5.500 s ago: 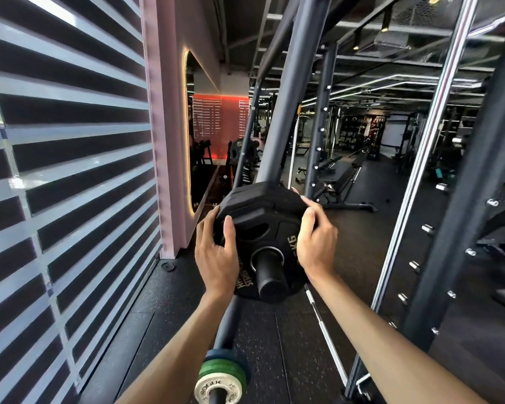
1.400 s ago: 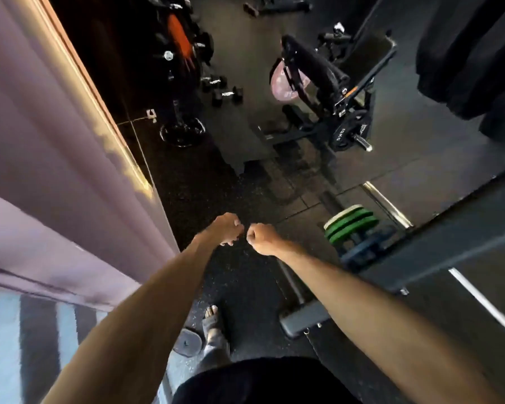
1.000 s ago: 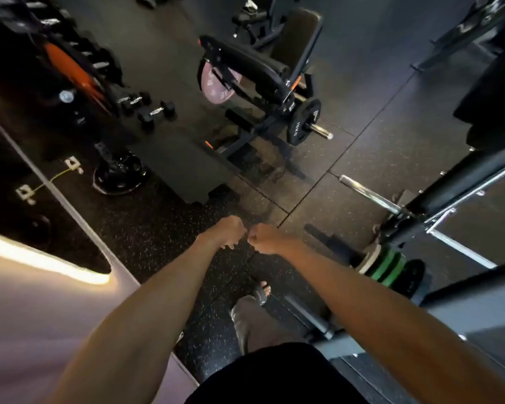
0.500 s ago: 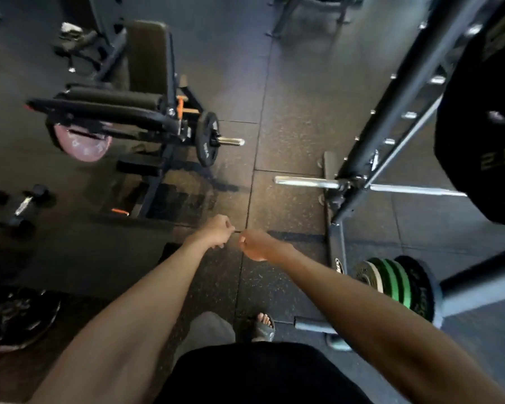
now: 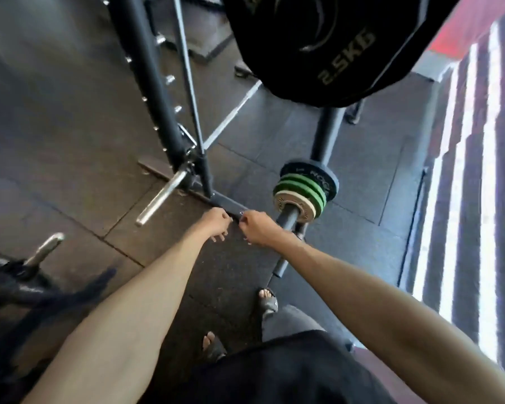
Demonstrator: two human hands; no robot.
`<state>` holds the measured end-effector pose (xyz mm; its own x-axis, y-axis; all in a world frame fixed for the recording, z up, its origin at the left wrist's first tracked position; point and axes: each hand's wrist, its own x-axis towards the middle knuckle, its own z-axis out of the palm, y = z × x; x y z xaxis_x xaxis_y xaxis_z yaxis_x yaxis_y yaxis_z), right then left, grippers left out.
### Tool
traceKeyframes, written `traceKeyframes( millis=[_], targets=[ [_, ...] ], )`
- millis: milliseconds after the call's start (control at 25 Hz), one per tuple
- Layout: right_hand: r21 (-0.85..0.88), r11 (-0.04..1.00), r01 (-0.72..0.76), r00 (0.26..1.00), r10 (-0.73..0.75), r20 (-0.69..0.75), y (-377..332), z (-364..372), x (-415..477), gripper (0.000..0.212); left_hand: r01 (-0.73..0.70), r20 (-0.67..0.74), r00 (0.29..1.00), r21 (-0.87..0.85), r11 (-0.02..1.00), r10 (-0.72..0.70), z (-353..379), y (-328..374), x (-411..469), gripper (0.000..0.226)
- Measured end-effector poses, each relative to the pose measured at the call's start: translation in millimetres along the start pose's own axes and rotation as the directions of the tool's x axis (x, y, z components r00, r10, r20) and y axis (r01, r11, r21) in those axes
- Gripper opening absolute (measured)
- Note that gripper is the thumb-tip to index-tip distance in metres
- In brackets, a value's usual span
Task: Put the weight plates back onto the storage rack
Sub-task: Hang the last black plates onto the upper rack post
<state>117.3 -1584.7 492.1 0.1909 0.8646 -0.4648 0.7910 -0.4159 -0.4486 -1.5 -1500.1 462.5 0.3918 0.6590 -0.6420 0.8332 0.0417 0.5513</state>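
A black 2.5 kg weight plate [image 5: 327,45] hangs on a peg of the dark storage rack [image 5: 149,83] at the top of the view. Lower down, a stack of small plates [image 5: 303,191], black, green and tan, sits on another rack peg just right of my hands. My left hand [image 5: 215,224] and my right hand [image 5: 258,228] are held out side by side over the floor, fingers loosely curled, with nothing in them. My right hand is close to the peg's end, and I cannot tell if it touches it.
A bare chrome peg [image 5: 161,196] sticks out from the rack's base at left. Another bar end [image 5: 43,249] and dark equipment lie at the far left. Striped window blinds [image 5: 464,170] run along the right. My sandalled feet [image 5: 267,300] stand on black rubber flooring.
My view has swung round from the gym floor and leg machine back to the rack; the 2.5 kg plate now fills the top. Both hands stayed empty, held together in front of me.
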Motion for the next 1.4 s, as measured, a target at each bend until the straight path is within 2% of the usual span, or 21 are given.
traceKeyframes(
  millis=[80,200,320,400,560,760,920,1080,1280,1400],
  targets=[
    [0.084,0.987,-0.137,0.984,0.145,-0.098,30.4,-6.1,-15.1,0.030,-0.076,0.078,0.994,0.028,0.997,0.073,16.5,32.2,10.8,0.017],
    [0.210,0.931,-0.298,0.928,0.334,-0.163,73.9,-11.3,-31.8,0.029,-0.172,0.154,0.975,0.049,0.984,0.162,38.6,74.4,19.4,0.014],
    [0.302,0.876,-0.375,0.882,0.438,-0.174,106.6,-13.5,-37.9,0.032,-0.211,0.182,0.966,0.153,0.966,0.182,57.0,102.6,29.7,0.021],
    [0.357,0.840,-0.408,0.859,0.485,-0.161,122.1,-12.5,-32.5,0.035,-0.181,0.153,0.976,0.197,0.964,0.152,66.0,113.7,44.4,0.034],
    [0.453,0.787,-0.419,0.851,0.514,-0.106,132.0,-13.0,-12.0,0.041,-0.039,0.075,0.997,0.114,0.993,0.030,75.8,123.5,78.1,0.063],
    [0.546,0.743,-0.386,0.836,0.533,-0.133,137.1,-23.8,8.3,0.051,0.061,0.115,0.993,-0.225,0.972,-0.035,90.9,133.8,114.2,0.053],
    [0.588,0.728,-0.353,0.836,0.528,-0.152,140.1,-40.0,16.3,0.049,0.108,0.092,0.992,-0.347,0.932,-0.081,108.3,127.6,154.3,0.062],
    [0.602,0.707,-0.370,0.829,0.544,-0.130,147.4,-55.1,32.2,0.049,0.109,0.069,0.994,-0.396,0.912,-0.089,107.2,140.0,170.9,0.055],
    [0.597,0.695,-0.400,0.830,0.552,-0.086,152.7,-71.7,46.7,0.054,0.105,0.037,0.994,-0.431,0.896,-0.099,75.4,194.1,112.3,0.034],
    [0.576,0.707,-0.411,0.830,0.552,-0.084,152.3,-71.0,47.5,0.052,0.115,0.020,0.993,-0.392,0.913,-0.117,71.2,186.1,105.2,0.035]
  ],
)
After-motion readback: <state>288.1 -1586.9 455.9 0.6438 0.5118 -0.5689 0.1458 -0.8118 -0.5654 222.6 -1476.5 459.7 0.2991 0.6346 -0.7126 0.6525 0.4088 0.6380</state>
